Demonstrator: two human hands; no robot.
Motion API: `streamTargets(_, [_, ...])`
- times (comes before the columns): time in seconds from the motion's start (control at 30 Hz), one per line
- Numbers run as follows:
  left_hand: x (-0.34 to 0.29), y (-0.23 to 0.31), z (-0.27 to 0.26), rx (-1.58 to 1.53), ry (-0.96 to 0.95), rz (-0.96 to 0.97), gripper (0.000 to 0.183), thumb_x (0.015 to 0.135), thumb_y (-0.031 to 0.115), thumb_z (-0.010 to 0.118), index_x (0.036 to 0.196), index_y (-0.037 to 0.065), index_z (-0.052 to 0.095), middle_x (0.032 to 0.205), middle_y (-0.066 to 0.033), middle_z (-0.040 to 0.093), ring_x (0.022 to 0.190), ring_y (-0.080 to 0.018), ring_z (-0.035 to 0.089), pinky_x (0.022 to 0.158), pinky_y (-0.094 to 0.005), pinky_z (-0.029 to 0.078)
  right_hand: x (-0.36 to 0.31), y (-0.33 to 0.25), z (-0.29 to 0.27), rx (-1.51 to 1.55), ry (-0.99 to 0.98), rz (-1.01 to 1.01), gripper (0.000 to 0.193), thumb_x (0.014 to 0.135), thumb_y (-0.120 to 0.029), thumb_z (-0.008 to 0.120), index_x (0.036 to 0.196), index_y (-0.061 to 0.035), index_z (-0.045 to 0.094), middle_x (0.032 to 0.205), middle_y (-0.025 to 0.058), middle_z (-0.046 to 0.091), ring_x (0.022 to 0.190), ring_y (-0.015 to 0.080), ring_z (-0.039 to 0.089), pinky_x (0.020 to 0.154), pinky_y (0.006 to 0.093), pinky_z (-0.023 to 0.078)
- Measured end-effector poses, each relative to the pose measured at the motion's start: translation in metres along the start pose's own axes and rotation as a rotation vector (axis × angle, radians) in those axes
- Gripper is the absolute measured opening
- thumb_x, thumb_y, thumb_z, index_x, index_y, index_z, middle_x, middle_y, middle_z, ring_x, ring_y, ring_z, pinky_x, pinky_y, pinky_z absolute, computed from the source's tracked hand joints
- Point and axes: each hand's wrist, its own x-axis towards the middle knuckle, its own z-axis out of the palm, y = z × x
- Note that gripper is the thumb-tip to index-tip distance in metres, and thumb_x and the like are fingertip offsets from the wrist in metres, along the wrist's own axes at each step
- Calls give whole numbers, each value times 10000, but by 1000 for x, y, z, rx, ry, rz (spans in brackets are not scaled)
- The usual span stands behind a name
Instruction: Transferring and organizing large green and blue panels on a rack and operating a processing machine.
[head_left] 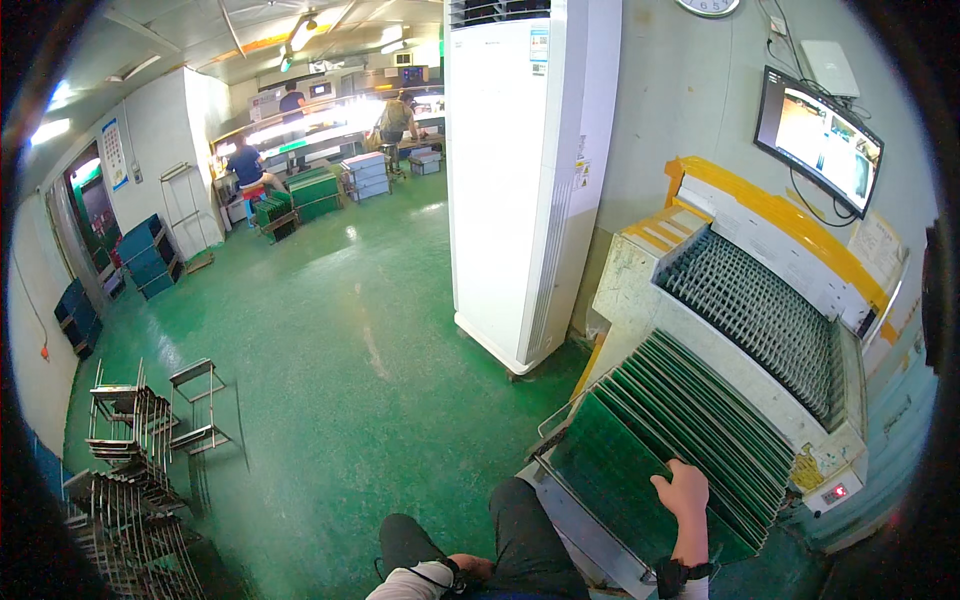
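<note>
In front of me to the right, a rack holds several thin green boards standing in a slanted row. My right hand is at the upper edge of the nearest boards, thumb and fingers closed on one green board's edge. A dark band circles that wrist. Low in the view, my left hand rests between my thighs, its fingers mostly hidden. Nothing can be made out in it.
Beyond the boards stands a pale machine with a bed of grey rollers and yellow tape. A tall white air conditioner stands ahead. Metal racks are stacked at left. A screen hangs right. People work at far benches.
</note>
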Motion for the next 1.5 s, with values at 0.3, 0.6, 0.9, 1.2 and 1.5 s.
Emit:
streamTargets(0.3, [16,-34,18,47,-4,62,392,848,262,433,1131,42,593,1134,-130,627,1010,-290,606,826,-454,468,3,1,9,18,38,-30,388,685,-329,729,965,-69,658,858,184,654,836,360,627,710,446,498])
streamTargets(0.6, [14,-50,25,77,12,51,378,857,252,435,1143,55,583,1170,-131,610,1052,-291,590,869,-444,459,3,-14,4,11,-6,-63,417,717,-360,702,1011,-71,647,875,192,656,846,361,631,732,458,506])
streamTargets(0.9, [-20,8,1,141,67,65,351,845,231,450,1104,54,606,1165,-123,610,1027,-260,599,859,-424,461,1,-4,3,18,27,-10,391,691,-329,728,958,-54,651,879,190,655,864,362,625,729,445,498])
streamTargets(1.2, [-21,-8,14,-7,267,129,331,783,308,577,993,64,651,990,-126,657,880,-279,620,752,-413,473,11,2,8,17,49,-105,470,696,-357,724,1021,-25,648,923,224,646,895,375,617,773,452,488])
streamTargets(1.5, [-31,60,-9,-83,42,-222,325,848,306,571,1094,111,659,1101,-77,658,1003,-213,610,850,-380,459,7,14,21,38,-28,-174,399,723,-328,701,947,-1,658,877,216,647,842,372,616,733,453,473])
